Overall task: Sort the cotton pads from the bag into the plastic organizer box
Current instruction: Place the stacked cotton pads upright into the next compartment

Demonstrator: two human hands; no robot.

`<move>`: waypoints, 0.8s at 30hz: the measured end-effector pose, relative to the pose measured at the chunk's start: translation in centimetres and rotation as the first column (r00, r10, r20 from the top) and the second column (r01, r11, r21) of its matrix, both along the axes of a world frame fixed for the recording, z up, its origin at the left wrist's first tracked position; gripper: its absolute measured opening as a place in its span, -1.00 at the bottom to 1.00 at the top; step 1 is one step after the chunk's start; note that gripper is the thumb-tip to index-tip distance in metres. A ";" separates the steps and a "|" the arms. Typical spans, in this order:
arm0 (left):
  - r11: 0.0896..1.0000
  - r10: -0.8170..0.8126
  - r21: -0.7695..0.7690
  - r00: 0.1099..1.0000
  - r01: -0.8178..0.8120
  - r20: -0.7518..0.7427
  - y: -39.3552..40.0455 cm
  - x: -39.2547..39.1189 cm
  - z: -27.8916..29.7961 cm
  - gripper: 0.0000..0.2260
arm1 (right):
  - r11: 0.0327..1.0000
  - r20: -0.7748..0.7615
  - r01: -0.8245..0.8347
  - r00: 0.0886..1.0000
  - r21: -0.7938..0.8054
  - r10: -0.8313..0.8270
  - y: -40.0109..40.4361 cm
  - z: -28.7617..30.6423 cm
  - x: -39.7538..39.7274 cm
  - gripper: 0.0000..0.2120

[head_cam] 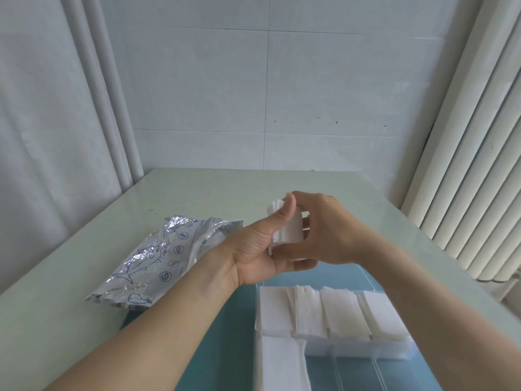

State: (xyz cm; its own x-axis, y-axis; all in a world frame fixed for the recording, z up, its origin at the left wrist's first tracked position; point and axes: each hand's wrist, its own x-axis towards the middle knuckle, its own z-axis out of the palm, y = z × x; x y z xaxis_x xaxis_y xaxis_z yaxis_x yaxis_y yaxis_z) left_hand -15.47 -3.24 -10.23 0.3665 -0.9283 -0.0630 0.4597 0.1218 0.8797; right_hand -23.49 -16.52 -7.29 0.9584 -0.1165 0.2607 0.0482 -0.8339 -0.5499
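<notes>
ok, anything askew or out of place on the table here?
Mostly tidy. The pads in the box's back row lean and overlap unevenly. The foil bag lies crumpled and open. Both hands, left and right, hold a pad stack above the table.

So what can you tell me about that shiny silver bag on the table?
The silver bag looks like crinkled foil, printed with blue line drawings of fish and small round icons. It lies flat and slack on the pale table, left of the hands, its torn-looking open end pointing toward the far side. Neither hand touches it; the left forearm passes beside it.
</notes>
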 end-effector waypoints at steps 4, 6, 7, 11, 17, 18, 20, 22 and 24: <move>0.999 -0.044 0.002 0.998 0.044 0.039 -0.1 0.2 -0.4 -0.58 | 0.997 -0.054 -0.076 0.996 0.000 0.076 0.1 0.2 -0.3 -0.07; 0.999 -0.041 -0.009 0.997 0.042 0.062 -0.1 0.2 -0.3 -0.73 | 0.997 0.000 -0.076 0.997 -0.030 0.076 0.3 0.1 -0.2 -0.13; 0.999 -0.028 -0.018 0.998 0.029 0.052 0.0 0.2 -0.1 -0.78 | 0.997 0.041 -0.061 0.997 -0.040 0.063 0.4 0.1 -0.1 -0.25; 0.996 0.058 -0.070 0.997 -0.054 0.055 -0.1 -0.1 0.4 -0.83 | 0.997 0.012 -0.066 0.998 -0.042 0.067 0.0 0.0 0.1 0.05; 0.994 0.028 -0.106 0.997 -0.021 0.065 0.2 0.0 0.5 -0.76 | 0.992 0.059 -0.089 0.994 -0.090 0.094 0.0 -0.3 0.1 -0.22; 0.995 0.004 -0.096 0.998 0.002 0.061 0.2 0.0 0.4 -0.80 | 0.994 0.052 -0.094 0.994 -0.056 0.097 0.1 -0.3 0.1 -0.18; 0.996 -0.023 -0.081 0.998 0.028 0.058 0.2 0.2 0.2 -0.91 | 0.994 0.006 -0.105 0.994 -0.021 0.105 0.1 -0.3 0.0 -0.04; 0.996 -0.045 -0.068 0.995 0.052 0.091 -0.1 0.5 0.2 -0.92 | 0.994 -0.043 -0.104 0.994 -0.015 0.104 0.0 0.0 -0.4 -0.01; 0.997 -0.065 -0.038 0.990 0.070 0.123 -0.2 0.9 0.4 -0.70 | 0.994 -0.053 -0.107 0.993 0.037 0.109 -0.2 0.7 -1.1 -0.08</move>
